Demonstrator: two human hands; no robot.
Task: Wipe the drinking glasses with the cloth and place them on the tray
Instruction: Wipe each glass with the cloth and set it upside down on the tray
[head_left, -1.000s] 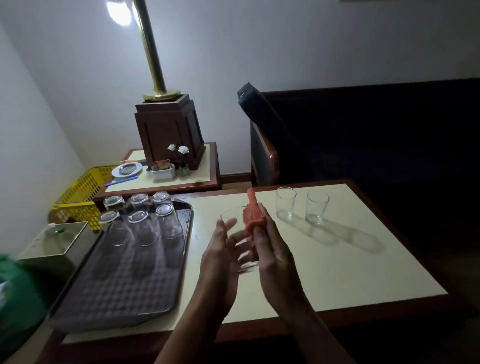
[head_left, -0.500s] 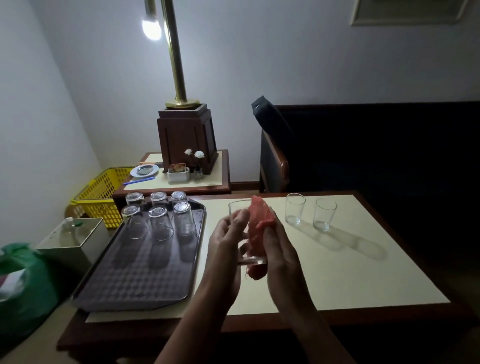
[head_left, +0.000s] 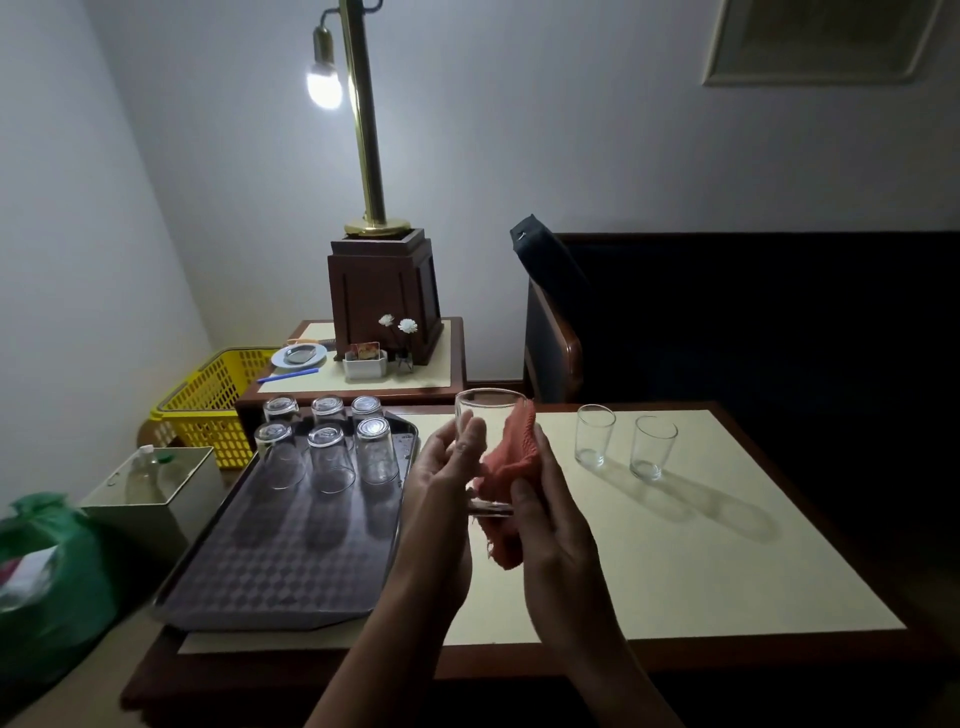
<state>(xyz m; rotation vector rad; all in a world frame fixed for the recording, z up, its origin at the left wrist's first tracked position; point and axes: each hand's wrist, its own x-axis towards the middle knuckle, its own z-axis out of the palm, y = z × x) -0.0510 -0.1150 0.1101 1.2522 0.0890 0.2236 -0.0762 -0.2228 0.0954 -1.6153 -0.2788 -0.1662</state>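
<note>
You are looking down on table (head_left: 727, 571): cream top, dark wood edging. Tray (head_left: 270, 582) is lying on its left end, long side running away from you. Upturned glasses (head_left: 328, 457), six, are standing in two rows at tray's far end. Right glass (head_left: 652, 448) and left glass (head_left: 594, 435) are standing upright on bare top at your far right, just beside each other, apart, throwing long shadows rightward.

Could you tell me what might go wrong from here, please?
The glass is held in the air by the left hand while the right hand presses the cloth on it; it could slip and break. Setting it on the tray could knock the six upturned glasses there.
</note>
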